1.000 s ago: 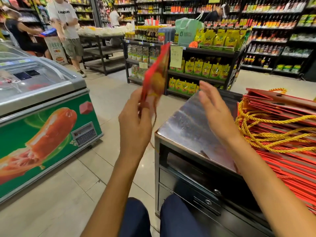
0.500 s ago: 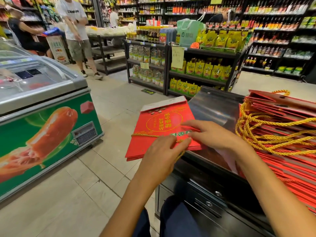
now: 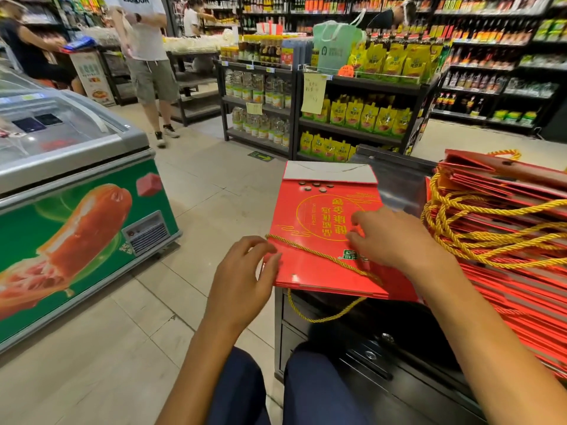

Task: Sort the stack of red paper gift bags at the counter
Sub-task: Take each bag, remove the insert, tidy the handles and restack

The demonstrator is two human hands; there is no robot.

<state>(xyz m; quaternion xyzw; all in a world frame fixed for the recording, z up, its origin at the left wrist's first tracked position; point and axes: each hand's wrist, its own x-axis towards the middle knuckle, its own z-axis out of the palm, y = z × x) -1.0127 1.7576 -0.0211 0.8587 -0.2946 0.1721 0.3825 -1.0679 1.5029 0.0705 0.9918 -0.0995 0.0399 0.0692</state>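
Observation:
A flat red gift bag (image 3: 313,216) with gold print and a white folded end lies on the left part of the steel counter (image 3: 395,182), its near edge hanging over the front. My left hand (image 3: 242,277) pinches the bag's near left corner, where its gold rope handle (image 3: 325,317) begins. My right hand (image 3: 389,237) rests on top of the bag with bent fingers pressing on the print. To the right sits the tall stack of red gift bags (image 3: 506,191), a tangle of gold rope handles spilling across it.
A chest freezer (image 3: 76,210) with a green front stands on the left across a tiled aisle. Shelves of yellow pouches and bottles (image 3: 352,111) stand beyond the counter. A person in a white shirt (image 3: 150,65) walks in the aisle at the back left. Drawers sit under the counter.
The bag, held upright in my left hand a second ago, came down flat and slid right onto the counter. My right hand settled on top of it.

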